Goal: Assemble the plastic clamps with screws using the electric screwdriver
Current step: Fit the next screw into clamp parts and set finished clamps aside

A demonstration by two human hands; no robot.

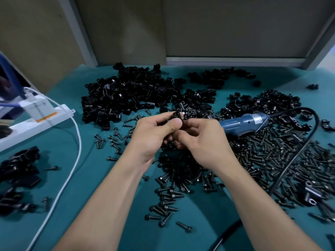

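Observation:
My left hand [154, 134] and my right hand [203, 142] meet above the middle of the teal table. Together they pinch a small black plastic clamp [178, 115], of which only the top shows above my left thumb. The blue electric screwdriver [244, 123] lies on the table just right of my right hand, untouched, its black cord [293, 154] looping away to the right. A big heap of black clamp halves [130, 95] lies behind my hands. Loose black screws [262, 160] cover the table under and right of my hands.
A white power strip [34, 122] with a plug and a white cable [72, 171] lies at the left. Several black clamps [20, 171] sit in a pile at the near left. More clamp parts [272, 104] lie at the back right. A beige wall stands behind the table.

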